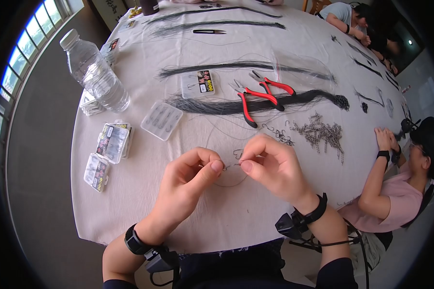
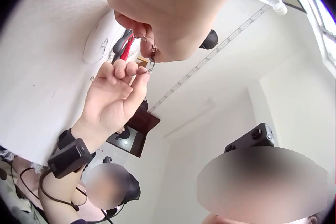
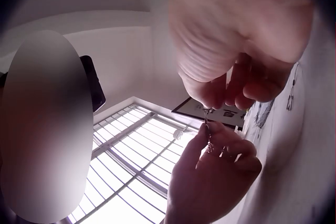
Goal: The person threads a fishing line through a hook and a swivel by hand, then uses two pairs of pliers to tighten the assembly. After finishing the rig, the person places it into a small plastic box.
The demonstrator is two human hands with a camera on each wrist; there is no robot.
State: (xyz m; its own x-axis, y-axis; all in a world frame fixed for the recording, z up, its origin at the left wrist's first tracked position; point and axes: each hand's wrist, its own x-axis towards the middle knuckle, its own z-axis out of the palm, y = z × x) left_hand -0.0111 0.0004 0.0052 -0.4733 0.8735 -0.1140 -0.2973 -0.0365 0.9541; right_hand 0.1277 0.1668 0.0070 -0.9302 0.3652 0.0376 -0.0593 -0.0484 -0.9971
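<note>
Over the near part of the table, my left hand (image 1: 185,176) pinches a small metal swivel (image 1: 225,168) between thumb and forefinger. In the left wrist view, short links of dark metal swivel chain (image 2: 153,55) show at its fingertips. My right hand (image 1: 275,166) faces it, thumb and forefinger pinching a thin metal piece (image 1: 237,164) whose kind I cannot tell. The two hands' fingertips are close together in the right wrist view. A hook-shaped bit of metal (image 1: 237,153) shows beside the right fingertips, and a thin line curves on the cloth below the hands.
Red-handled pliers (image 1: 248,108) lie across a dark line bundle (image 1: 212,106). Hooks (image 1: 280,137) and a swivel pile (image 1: 320,132) are to the right. Clear hook boxes (image 1: 162,120) and a water bottle (image 1: 99,72) stand left. Another person (image 1: 390,202) sits at the right.
</note>
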